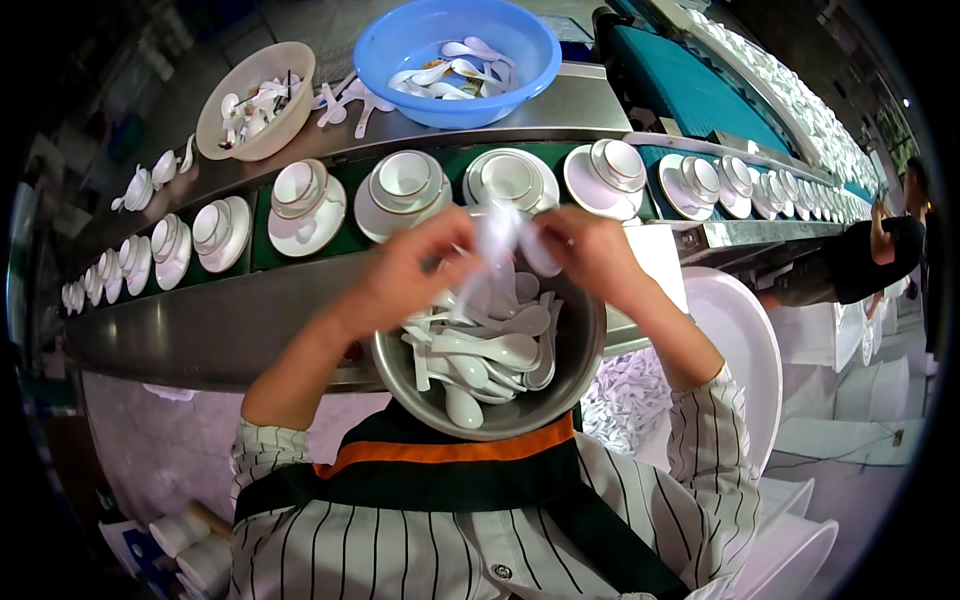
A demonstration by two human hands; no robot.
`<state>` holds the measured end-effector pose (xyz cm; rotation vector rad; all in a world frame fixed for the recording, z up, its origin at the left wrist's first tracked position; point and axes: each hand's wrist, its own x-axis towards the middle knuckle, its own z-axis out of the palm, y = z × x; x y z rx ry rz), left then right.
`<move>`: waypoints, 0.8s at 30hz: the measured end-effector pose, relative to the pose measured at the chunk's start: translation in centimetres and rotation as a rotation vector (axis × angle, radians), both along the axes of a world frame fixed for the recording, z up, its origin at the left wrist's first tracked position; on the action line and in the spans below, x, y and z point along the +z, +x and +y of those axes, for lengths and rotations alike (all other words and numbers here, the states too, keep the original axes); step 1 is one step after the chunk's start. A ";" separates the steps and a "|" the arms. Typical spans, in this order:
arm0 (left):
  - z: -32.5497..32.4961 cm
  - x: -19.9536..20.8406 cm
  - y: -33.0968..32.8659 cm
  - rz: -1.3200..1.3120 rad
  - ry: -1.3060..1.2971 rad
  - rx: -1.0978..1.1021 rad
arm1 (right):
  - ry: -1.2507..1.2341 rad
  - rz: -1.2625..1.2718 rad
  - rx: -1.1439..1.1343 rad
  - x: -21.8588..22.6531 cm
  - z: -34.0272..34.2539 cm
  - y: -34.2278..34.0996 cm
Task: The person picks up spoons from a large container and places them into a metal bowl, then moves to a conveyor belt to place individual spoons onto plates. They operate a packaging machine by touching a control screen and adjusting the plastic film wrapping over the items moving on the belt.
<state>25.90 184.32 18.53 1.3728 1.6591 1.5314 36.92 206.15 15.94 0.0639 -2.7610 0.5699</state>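
In front of my chest stands a steel bowl [388, 385] heaped with white ceramic spoons [495, 350]. Above it, my left hand [412, 268] is closed at a white spoon [495, 238] that is smeared by motion. My right hand [597, 258] pinches another white spoon [541, 252] close beside it. Whether the two spoons touch is too blurred to tell. Just beyond my hands, stacked cup, bowl and saucer sets [507, 178] with thin brown rims stand on a green conveyor belt [262, 225].
A blue basin [375, 55] with spoons and a cream basin [210, 125] with mixed pieces sit on the far steel ledge. Several spoons [350, 103] lie between them. A big white tub [745, 330] holds small white pieces at my right. Another person [880, 250] stands far right.
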 end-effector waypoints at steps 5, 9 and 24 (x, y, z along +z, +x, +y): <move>-4.6 -3.9 -10.6 -0.230 -0.075 0.719 | -0.022 -0.097 -0.289 -4.4 9.0 -1.4; -8.3 -12.9 -16.8 -0.114 -0.280 1.011 | -0.072 -0.076 -0.344 -8.6 10.8 -3.1; -14.1 -16.5 -19.7 -0.061 -0.431 1.173 | 0.187 -0.365 0.398 -1.5 -4.7 2.6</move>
